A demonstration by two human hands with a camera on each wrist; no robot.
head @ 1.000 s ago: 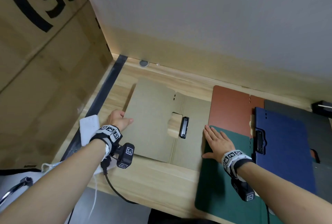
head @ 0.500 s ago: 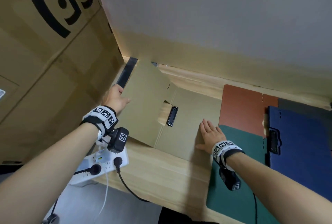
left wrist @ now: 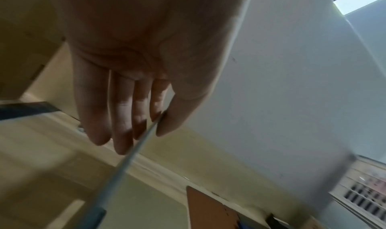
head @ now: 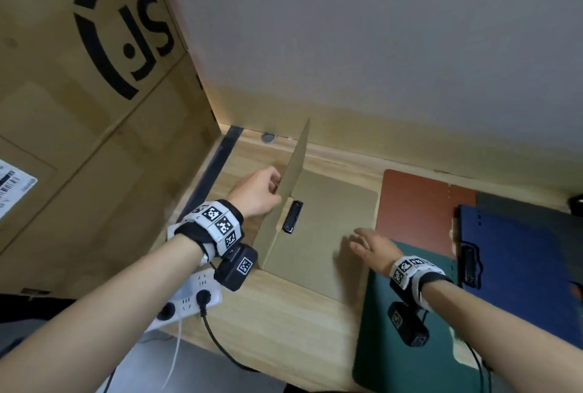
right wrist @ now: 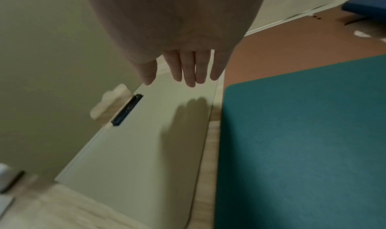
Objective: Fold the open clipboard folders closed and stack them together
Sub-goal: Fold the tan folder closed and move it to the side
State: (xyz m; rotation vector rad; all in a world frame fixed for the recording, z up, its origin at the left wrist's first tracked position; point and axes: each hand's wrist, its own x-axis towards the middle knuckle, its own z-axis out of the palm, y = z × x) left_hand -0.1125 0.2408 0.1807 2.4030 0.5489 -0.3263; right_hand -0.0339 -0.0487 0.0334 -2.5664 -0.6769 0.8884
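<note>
A tan clipboard folder (head: 331, 228) lies on the wooden table (head: 284, 329), its black clip (head: 292, 216) near the spine. Its left cover (head: 295, 168) stands almost upright. My left hand (head: 258, 190) pinches that cover's edge between thumb and fingers (left wrist: 125, 133). My right hand (head: 369, 246) hovers with straight fingers (right wrist: 190, 74) just above the folder's right half (right wrist: 146, 150) and casts a shadow on it. To the right lie a green folder (head: 410, 345), a red-brown folder (head: 413, 212), a blue folder (head: 511, 266) with its own clip, and a dark grey one (head: 520, 203), overlapping.
A large cardboard box (head: 94, 140) walls off the left side. A white power strip (head: 192, 294) with a black plug sits at the table's left edge. A pale wall (head: 378, 45) runs close behind the folders. Bare wood shows in front of the tan folder.
My left hand has raised the tan cover from flat on the table to nearly upright. My right hand has lifted off the folder's right edge and now hovers over it.
</note>
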